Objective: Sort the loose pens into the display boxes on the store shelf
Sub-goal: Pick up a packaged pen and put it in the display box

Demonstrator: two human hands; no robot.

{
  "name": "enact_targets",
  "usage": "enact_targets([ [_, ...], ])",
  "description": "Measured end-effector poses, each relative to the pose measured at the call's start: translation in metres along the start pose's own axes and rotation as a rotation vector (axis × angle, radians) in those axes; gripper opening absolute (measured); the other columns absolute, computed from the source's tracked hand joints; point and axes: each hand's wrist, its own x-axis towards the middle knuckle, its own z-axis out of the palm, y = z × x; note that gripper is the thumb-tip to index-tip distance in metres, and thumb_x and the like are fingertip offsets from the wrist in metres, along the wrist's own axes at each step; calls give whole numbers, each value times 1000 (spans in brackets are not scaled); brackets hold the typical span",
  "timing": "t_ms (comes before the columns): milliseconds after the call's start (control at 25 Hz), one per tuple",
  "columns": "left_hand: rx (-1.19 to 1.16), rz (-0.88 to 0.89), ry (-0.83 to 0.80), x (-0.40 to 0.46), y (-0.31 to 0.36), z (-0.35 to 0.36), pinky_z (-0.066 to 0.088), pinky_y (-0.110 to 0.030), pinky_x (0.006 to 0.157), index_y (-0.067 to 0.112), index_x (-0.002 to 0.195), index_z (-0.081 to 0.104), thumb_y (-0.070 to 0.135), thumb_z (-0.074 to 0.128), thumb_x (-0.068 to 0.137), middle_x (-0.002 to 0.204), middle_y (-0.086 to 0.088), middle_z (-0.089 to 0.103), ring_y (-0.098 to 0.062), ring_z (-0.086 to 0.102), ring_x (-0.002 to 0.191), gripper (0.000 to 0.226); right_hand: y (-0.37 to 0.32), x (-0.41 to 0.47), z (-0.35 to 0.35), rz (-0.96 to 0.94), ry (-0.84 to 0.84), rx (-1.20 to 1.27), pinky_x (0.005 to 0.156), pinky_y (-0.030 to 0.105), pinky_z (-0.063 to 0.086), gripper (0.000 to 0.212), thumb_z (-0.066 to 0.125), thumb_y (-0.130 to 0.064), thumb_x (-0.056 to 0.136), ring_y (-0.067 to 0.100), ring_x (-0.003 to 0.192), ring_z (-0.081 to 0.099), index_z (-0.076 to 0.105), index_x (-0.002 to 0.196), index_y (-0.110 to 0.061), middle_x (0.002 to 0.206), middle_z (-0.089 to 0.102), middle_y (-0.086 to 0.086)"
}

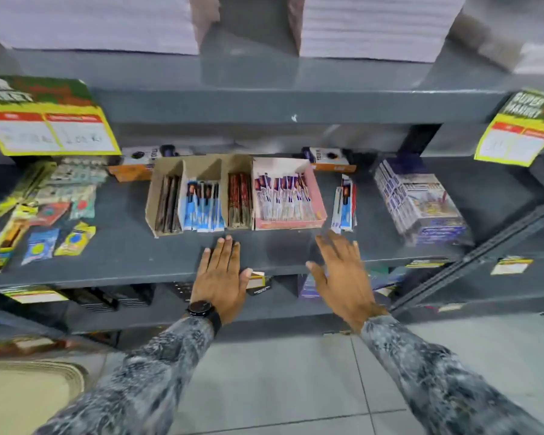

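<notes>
On the grey shelf (126, 255) stands a brown cardboard display box (170, 171) with three slots holding dark, blue-white and red pen packs. Against its right side sits a pink display box (319, 202) full of purple-white pen packs. A small loose pile of blue-white pen packs (345, 204) lies on the shelf to the right of the pink box. My left hand (220, 277) rests flat at the shelf's front edge below the brown box, fingers spread, holding nothing. My right hand (339, 271) hovers empty with fingers apart, just below the loose packs.
Stationery packets (44, 215) lie at the shelf's left, a wrapped stack of boxes (418, 202) at its right. Orange boxes (132, 171) stand behind the display boxes. Yellow price signs (47, 124) hang from the shelf above. A lower shelf holds dark boxes (107, 298).
</notes>
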Motion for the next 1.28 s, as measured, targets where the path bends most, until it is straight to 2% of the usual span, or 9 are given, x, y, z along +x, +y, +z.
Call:
enact_targets([
  [160,29,-9,19,1,-8,0,0,-46,123,8,155,11,50,14,99,165,-9,3,-24,0,153,70,27,34,-1,352,161,-22,84,52,49,31,62,-27,92,41,103,60,69,119,-14,115,65,13],
  [280,39,2,25,2,-2,-3,4,-47,123,7,155,13,49,13,99,165,-10,6,-25,3,153,70,44,63,0,602,179,171,77,46,54,32,52,-33,89,42,91,65,73,103,-13,103,68,16],
  [440,35,3,63,-1,-4,0,7,-47,123,7,154,18,48,16,100,164,-11,12,-25,7,152,68,54,89,2,825,90,238,77,42,57,38,68,-52,81,38,85,68,77,95,-18,94,72,12],
  [800,12,14,56,-3,-5,-1,5,-47,124,8,155,13,48,13,101,165,-10,8,-24,3,153,67,60,74,-4,932,286,439,84,38,55,20,70,-29,87,40,91,70,83,101,-25,99,79,14],
  [960,-77,11,13,-3,-5,-11,-2,-44,124,10,155,14,47,18,100,165,-8,4,-21,-1,153,67,50,52,-19,800,462,1004,62,29,55,21,64,0,89,17,66,66,78,87,-15,72,74,1],
  [1040,-380,-81,14,-1,-5,-26,9,-43,124,12,150,34,42,32,102,161,-9,27,-20,18,151,57,33,42,-32,682,224,1285,45,21,39,19,64,8,88,12,48,50,75,84,-8,63,70,2],
  [1120,-956,-284,65,-2,-3,-51,36,-46,115,13,133,60,38,47,101,136,-11,62,-21,56,128,42,17,38,-43,583,-148,1259,41,19,30,10,68,6,86,13,44,42,74,84,-2,59,67,8],
  [1200,-1395,-405,-18,-4,4,-72,53,-48,96,8,119,68,40,49,99,116,-10,72,-29,73,98,41,5,40,-41,535,-368,1132,42,19,28,8,72,2,85,15,46,39,75,81,-4,58,64,8],
  [1280,-1518,-431,-103,-6,7,-80,58,-44,86,7,114,69,34,54,98,118,-7,70,-35,74,90,35,-6,45,-36,537,-418,1065,44,20,28,9,74,-2,84,16,49,38,77,79,-8,57,64,7],
])
